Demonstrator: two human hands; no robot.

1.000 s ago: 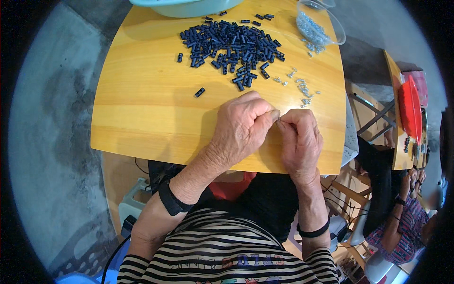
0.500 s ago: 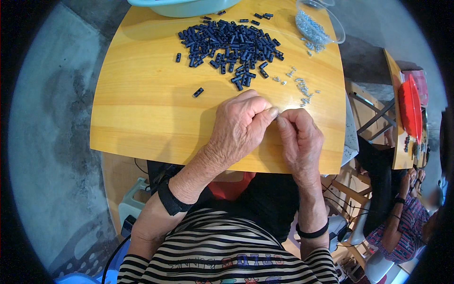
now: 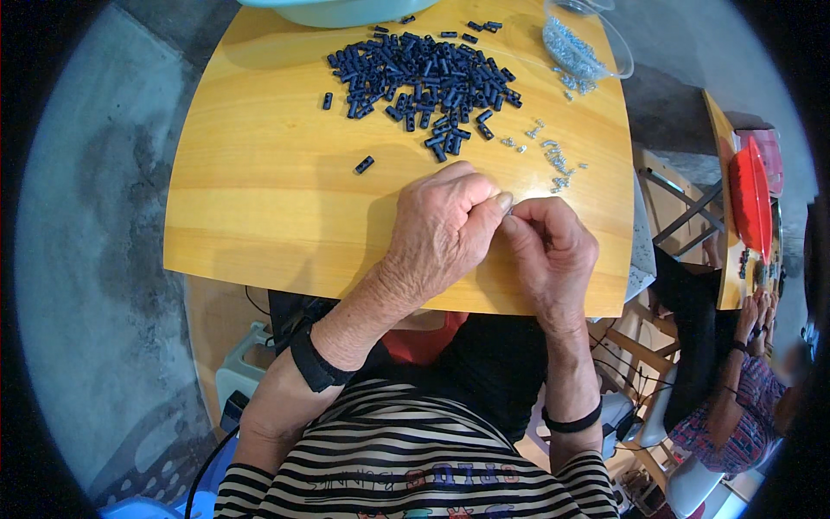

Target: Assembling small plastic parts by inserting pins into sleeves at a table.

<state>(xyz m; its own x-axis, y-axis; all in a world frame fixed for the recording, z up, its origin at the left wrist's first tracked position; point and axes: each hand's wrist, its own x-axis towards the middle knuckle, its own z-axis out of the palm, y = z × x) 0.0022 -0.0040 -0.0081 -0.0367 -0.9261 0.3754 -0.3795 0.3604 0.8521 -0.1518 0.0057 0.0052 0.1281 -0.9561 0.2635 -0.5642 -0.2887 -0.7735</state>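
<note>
My left hand (image 3: 445, 221) is closed in a loose fist over the wooden table, its thumb pressed along the side of the curled fingers. What it holds is hidden inside. Close against its thumb tip, my right hand (image 3: 553, 251) pinches with thumb and forefinger, the other fingers curled in. A speck of something shows where the fingertips meet, too small to name. Just beyond my hands lies a heap of short black plastic tubes (image 3: 424, 73) with holes in them. A single black tube (image 3: 364, 164) lies apart on the left. Small silver screws (image 3: 556, 160) are scattered beyond my right hand.
At the far right of the table (image 3: 251, 199) stands a clear plastic bowl (image 3: 575, 48) of silver screws, some spilled beside it. A pale blue basin (image 3: 337, 12) sits at the far edge. To the right, another person (image 3: 735, 398) sits by a second table with a red container (image 3: 750, 199).
My right hand has turned slightly at the fingertips, its knuckles shifting a little to the right. My left hand stays nearly still. The other person's hands at the right have moved.
</note>
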